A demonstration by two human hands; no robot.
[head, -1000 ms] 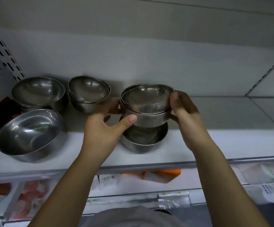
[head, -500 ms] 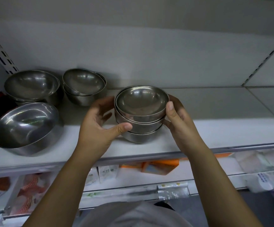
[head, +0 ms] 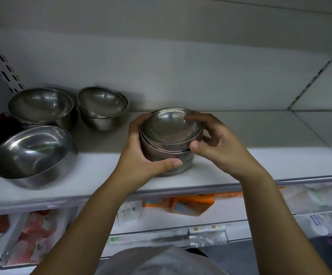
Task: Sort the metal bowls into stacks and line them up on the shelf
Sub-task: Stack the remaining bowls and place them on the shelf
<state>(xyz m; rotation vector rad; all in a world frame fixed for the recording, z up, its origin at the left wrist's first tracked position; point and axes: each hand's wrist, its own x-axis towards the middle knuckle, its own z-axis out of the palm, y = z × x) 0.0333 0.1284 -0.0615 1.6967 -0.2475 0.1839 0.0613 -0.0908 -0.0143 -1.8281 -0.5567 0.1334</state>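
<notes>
A stack of small metal bowls [head: 172, 133] stands on the white shelf [head: 260, 161] near its middle. My left hand [head: 139, 161] wraps the stack's left side, thumb across the lower bowls at the front. My right hand [head: 218, 143] curls round the right side, fingers over the top bowl's far rim, thumb at the front. A large tilted bowl [head: 32, 155] lies at the front left. Behind it sits a stack of large bowls [head: 42, 106], and a stack of medium bowls [head: 103, 108] stands to its right.
The shelf's right half [head: 280, 135] is bare up to the back wall. A slotted upright [head: 0, 62] rises at the far left. Below the shelf edge lie packaged goods [head: 191, 205] and price tags.
The upper bowls I held above the lone bowl have come down and now nest on it as one stack. Both hands have closed tighter round it.
</notes>
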